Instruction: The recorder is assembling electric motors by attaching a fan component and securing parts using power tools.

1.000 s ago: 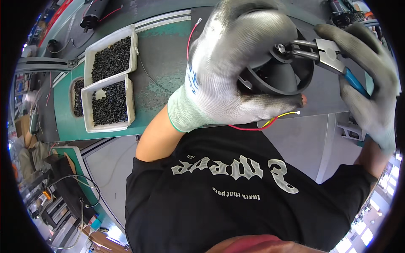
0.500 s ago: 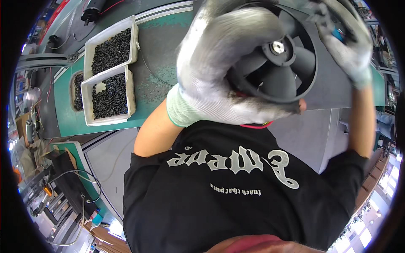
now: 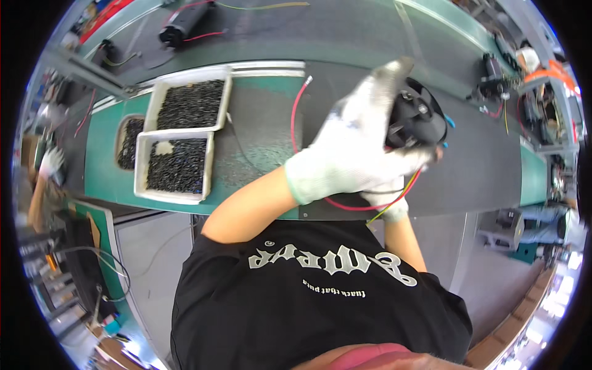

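In a white knitted glove, my left hand (image 3: pixel 354 145) is closed around a black round fan (image 3: pixel 425 111), thumb and fingers on its housing. The fan is tilted, and its small metal hub shows at the centre. Red and yellow-green wires (image 3: pixel 404 191) hang down below it and curve in front of my gloves. My right hand (image 3: pixel 385 196), gloved too, is below and partly behind the left one, close to those wires. Its fingers are hidden, so whether it holds the fan's underside or a wire does not show.
Two white bins (image 3: pixel 140 166) of small black parts stand on the green bench left of me, beside a recess with more parts. A black motor (image 3: pixel 179 31) lies on the far belt and another (image 3: pixel 491 68) at far right. At the left edge is another person's gloved hand (image 3: pixel 52 161).
The fan has moved down and away from the head camera, in my left hand. My right hand has come from the upper right to below the left hand. The wires now show.
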The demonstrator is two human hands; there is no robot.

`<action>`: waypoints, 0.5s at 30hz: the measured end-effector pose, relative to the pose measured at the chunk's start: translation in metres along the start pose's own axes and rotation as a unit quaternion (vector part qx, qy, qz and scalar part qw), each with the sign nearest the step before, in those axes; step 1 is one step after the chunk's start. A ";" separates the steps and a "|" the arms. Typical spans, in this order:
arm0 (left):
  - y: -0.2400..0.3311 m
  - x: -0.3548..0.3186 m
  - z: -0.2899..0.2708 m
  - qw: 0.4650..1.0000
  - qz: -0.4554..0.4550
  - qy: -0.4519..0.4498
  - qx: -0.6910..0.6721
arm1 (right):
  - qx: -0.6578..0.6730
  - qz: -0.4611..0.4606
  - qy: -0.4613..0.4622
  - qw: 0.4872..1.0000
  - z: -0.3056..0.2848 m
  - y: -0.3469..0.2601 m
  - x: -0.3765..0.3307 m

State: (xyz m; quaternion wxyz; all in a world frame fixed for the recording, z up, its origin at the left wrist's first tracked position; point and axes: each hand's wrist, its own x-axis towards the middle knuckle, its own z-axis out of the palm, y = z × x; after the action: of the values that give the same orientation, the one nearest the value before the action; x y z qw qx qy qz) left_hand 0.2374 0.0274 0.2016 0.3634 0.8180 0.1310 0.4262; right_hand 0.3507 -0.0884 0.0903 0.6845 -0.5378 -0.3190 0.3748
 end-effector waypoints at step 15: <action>0.006 -0.120 -0.051 0.984 0.120 -0.087 0.103 | -0.847 -0.078 0.002 0.527 -0.234 -0.090 0.454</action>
State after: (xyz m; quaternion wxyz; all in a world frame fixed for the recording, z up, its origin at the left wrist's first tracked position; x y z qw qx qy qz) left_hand 0.1239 -0.0145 0.1526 0.2338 0.8947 0.0431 0.3782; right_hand 0.7969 0.1717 0.1420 -0.0649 -0.8387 -0.5255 -0.1272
